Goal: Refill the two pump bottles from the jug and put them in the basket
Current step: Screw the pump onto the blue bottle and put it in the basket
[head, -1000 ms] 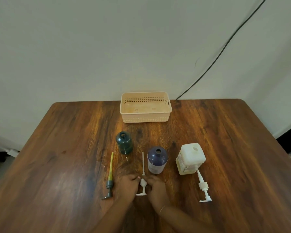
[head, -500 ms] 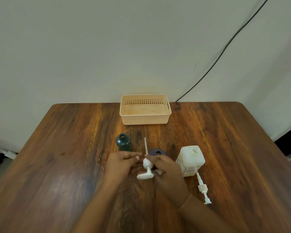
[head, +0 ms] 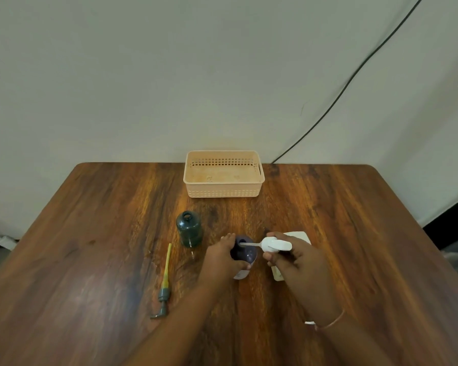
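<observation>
Left hand [head: 224, 256]: it was wrapped around the side of the purple bottle [head: 245, 252], the grip pressed on the bottle's body, the fingers curled at the far side and the thumb at the near side.
Right hand [head: 292, 257]: its grip was pinching the white pump [head: 275, 245] at the head, with the pump held nearly level.
White pump: its thin tube pointed to the left, and the tip of the tube was at the open mouth of the purple bottle; I could not tell if the tip was already inside.
Purple bottle: it stood upright on the tabletop [head: 90, 247], without cap, near the middle and just in front of the person.
Green bottle [head: 189, 232]: it stood upright and open, to the left of the purple bottle and a little farther back, apart from both hands.
Green pump [head: 164, 286]: it lay flat on the tabletop at the left of the left hand, with its yellowish tube pointing away from the person.
Jug [head: 299, 235]: it was white and mostly hidden behind the right hand; only its top edge and a low corner were visible.
Basket [head: 224, 192]: it was peach in colour and stood at the far edge of the tabletop, close to the wall [head: 143, 75], with no bottle inside.
Cable [head: 354, 72]: it was dark and ran down the wall in a slant to behind the tabletop, at the right of the basket.
Wrist: a thin bracelet [head: 328, 322] was on the right wrist.
</observation>
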